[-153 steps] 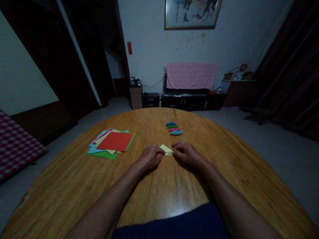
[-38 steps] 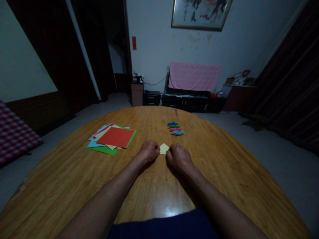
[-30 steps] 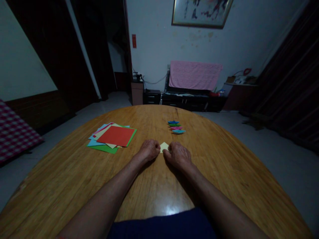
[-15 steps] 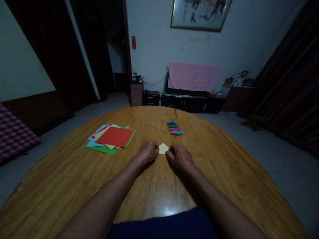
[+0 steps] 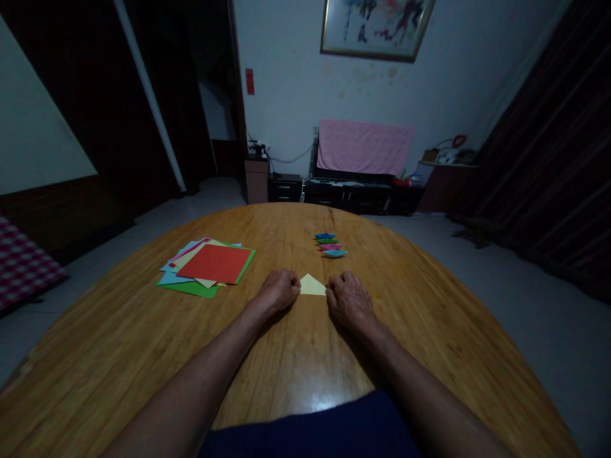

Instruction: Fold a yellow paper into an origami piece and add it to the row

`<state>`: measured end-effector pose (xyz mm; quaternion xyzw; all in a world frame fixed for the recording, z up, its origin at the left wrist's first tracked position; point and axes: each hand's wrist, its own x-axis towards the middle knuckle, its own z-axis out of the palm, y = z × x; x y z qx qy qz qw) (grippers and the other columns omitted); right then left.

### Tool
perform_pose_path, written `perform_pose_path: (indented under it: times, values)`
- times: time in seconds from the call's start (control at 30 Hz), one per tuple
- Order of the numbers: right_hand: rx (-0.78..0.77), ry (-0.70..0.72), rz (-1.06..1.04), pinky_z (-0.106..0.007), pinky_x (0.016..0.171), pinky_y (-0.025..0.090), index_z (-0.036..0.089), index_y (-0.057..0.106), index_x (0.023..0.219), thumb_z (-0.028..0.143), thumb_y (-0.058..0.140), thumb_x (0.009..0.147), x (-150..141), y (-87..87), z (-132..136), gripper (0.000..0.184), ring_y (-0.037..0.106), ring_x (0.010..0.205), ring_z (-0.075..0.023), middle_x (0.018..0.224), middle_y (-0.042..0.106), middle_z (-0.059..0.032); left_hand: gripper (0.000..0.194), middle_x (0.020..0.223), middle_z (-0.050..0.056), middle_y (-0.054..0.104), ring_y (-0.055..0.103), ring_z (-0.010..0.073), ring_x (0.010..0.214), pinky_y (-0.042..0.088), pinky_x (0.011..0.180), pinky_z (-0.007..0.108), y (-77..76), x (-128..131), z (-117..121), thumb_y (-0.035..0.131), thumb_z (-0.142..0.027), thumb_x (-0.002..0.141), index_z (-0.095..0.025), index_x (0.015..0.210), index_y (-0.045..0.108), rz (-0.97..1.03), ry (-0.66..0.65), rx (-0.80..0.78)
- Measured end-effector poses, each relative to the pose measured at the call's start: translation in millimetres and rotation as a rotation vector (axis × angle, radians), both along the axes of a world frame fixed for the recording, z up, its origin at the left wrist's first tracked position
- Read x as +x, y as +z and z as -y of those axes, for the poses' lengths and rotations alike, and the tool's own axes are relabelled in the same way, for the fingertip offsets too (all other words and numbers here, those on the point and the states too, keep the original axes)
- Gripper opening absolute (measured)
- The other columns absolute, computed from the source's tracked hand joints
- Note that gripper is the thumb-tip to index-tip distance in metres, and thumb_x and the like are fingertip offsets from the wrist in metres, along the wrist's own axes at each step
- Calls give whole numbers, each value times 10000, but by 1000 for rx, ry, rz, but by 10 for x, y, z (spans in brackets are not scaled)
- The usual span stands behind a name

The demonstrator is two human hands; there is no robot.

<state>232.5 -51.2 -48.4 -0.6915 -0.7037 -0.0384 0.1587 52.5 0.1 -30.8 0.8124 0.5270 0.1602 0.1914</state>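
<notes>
Head view: my only feed, looking forward and down; dim room, both bare hands in shot.
Pale yellow paper [image 5: 312,285]: between the two hands, near the middle of the round wooden table [image 5: 286,362]; peak points away from the person, straight edge faces the person. Flat on the wood or slightly lifted, I can't tell.
Left hand [image 5: 279,290]: fingers narrow, curled in and closed on the paper's left end; that end hidden from me.
Right hand [image 5: 351,300]: fingers narrow too, thumb and fingertips bunched, holding the right corner.
Folded boat shapes: four, in a short row beyond the paper, none touched by a hand. Farthest to nearest I log blue [image 5: 325,236], green [image 5: 327,242], pink [image 5: 331,247], light blue [image 5: 335,254].
Paper stack: loose, overlapping sheets on the left half of the table, well apart from the left hand. Red sheet [image 5: 217,264] on top; green sheet [image 5: 191,290] sticks out at the near side; cream and light blue edges between.
Dark blue fabric [image 5: 310,436]: bottom of my frame, between the forearms.
Background: pink cloth [image 5: 365,147] hanging over a dark screen on a black cabinet [image 5: 351,196]; framed picture [image 5: 375,28] above; checked cloth [image 5: 23,267] far left.
</notes>
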Motion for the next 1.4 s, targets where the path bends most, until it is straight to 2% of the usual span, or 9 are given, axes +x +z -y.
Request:
perform_pose_path:
  times: [0.17, 0.27, 0.4, 0.6, 0.8, 0.9, 1.0, 1.17, 1.4]
  values:
    - [-14, 13, -30, -291, 729, 353, 186, 591, 870, 259, 447, 874, 101, 12, 2, 161, 483, 862, -202, 928, 529, -93, 207, 790, 70, 698, 607, 171, 744, 433, 690, 266, 19, 1, 15, 521, -155, 727, -151, 797, 715, -3, 14, -7]
    - [38, 1, -64, -286, 742, 355, 173, 589, 823, 223, 459, 854, 93, 27, -9, 143, 488, 849, -194, 897, 535, -89, 215, 790, 67, 698, 605, 170, 744, 432, 695, 263, 33, 13, 23, 522, -144, 723, -153, 809, 719, -3, 30, -14]
    - [162, 68, -102, -292, 753, 350, 170, 592, 832, 252, 461, 859, -119, 26, -24, 157, 486, 854, -197, 890, 548, -81, 230, 776, 72, 697, 599, 167, 721, 428, 693, 265, 45, 27, 22, 512, -138, 731, -142, 821, 724, -13, 26, -30]
    - [117, 61, -71, -306, 728, 330, 169, 590, 796, 326, 482, 860, -385, -41, -46, 201, 476, 841, -205, 871, 540, -86, 225, 816, 84, 703, 606, 186, 769, 423, 715, 278, 18, 12, -4, 521, -174, 741, -150, 833, 725, -39, 7, -7]
    - [89, 25, -97, -307, 705, 313, 180, 597, 774, 319, 516, 833, -202, -56, -68, 172, 464, 825, -204, 875, 530, -76, 211, 783, 71, 688, 597, 178, 742, 412, 693, 270, -34, 10, -24, 521, -163, 727, -149, 813, 713, 7, 6, -12]
    - [125, 33, -146, -312, 725, 313, 176, 599, 890, 326, 553, 802, -126, -61, -47, 179, 465, 871, -216, 923, 535, -77, 201, 767, 66, 671, 589, 179, 725, 403, 674, 273, -61, 0, -44, 529, -164, 710, -145, 817, 698, 9, 38, -19]
    - [138, 48, -165, -323, 726, 306, 177, 593, 859, 400, 574, 777, -124, -64, -39, 239, 461, 872, -229, 916, 534, -78, 201, 818, 87, 655, 589, 206, 790, 399, 692, 288, -47, -31, -32, 541, -203, 714, -138, 847, 678, -42, 59, 9]
    - [127, 73, -210, -329, 722, 300, 185, 551, 772, 377, 603, 717, -142, -88, -87, 205, 464, 848, -226, 863, 528, -57, 242, 925, 116, 623, 573, 249, 889, 396, 729, 311, 41, -65, 66, 561, -330, 727, -149, 866, 641, -96, 74, 13]
    - [141, 167, -347, -316, 713, 334, 192, 499, 799, 300, 596, 674, -121, -137, -146, 192, 499, 781, -195, 814, 560, -28, 255, 942, 98, 615, 560, 224, 864, 371, 678, 279, 19, -72, 25, 581, -323, 681, -159, 874, 612, -96, 77, -15]
